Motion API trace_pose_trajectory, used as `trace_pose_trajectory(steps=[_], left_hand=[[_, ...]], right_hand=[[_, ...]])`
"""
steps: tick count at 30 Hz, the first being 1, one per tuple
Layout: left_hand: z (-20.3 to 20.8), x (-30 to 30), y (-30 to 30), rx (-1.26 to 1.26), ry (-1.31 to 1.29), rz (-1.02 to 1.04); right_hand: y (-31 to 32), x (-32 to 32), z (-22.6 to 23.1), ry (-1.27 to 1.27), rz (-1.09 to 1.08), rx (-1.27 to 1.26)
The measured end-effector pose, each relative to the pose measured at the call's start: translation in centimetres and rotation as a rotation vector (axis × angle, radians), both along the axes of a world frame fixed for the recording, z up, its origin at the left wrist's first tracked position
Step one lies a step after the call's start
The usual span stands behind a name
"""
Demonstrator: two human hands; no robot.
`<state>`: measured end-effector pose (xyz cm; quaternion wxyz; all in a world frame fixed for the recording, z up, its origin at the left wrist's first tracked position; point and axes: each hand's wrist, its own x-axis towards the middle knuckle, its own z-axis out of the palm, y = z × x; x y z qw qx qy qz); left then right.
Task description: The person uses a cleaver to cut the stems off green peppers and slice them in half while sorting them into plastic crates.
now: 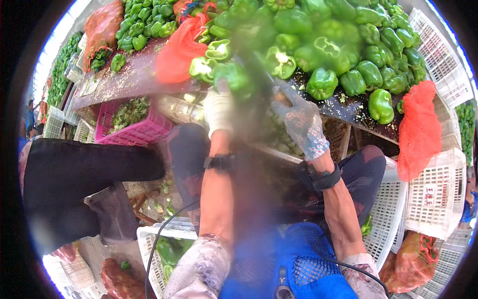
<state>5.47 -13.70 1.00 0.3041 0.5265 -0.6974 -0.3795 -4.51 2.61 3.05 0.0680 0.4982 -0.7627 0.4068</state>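
My left hand [219,110], in a white glove, is closed on a green bell pepper [235,81] above the table's near edge. To its right, my right hand [301,122] wears a grey glove with a flowered cuff. Its fingers are curled together around something thin that I cannot make out, and a blurred streak down the middle of the picture covers the space between the hands. Beyond them lie cut peppers with pale insides: one pepper half [201,69] and another cut pepper [280,63]. A whole pepper [321,83] sits just past my right hand.
Green peppers [386,52] are heaped on the dark table [134,65]. Red mesh bags [181,52] lie at left and hang at right. Below stand a pink crate [144,130] of green scraps and white crates [430,194]. A person's dark-clothed leg [94,167] is at left.
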Motion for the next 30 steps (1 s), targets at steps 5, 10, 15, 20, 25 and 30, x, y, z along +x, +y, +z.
trace_pose_trajectory(steps=[5, 10, 15, 20, 25, 30], left_hand=[[-2.6, 0.3, -1.2, 0.102, 0.038, 0.006], [-2.4, 0.1, -0.8, -0.058, -0.017, 0.041], [-3.6, -0.2, -1.1, -0.092, -0.196, 0.070], [-5.6, -0.3, -1.9, -0.168, -0.030, 0.094], [-3.4, 0.2, -0.5, -0.031, 0.207, 0.095], [-0.7, -2.6, 4.5, -0.442, -0.049, -0.018]], right_hand=[[1.4, 2.7, 5.1, -0.361, -0.057, -0.078], [0.2, 4.2, 4.6, -0.296, 0.016, -0.254], [-2.6, 4.4, -1.6, -0.107, -0.041, 0.405], [-1.2, 2.1, -1.2, 0.136, 0.122, 0.231], [2.8, 2.4, 0.7, 0.158, 0.177, 0.116], [4.4, 3.1, -0.2, -0.338, -0.114, -0.041]])
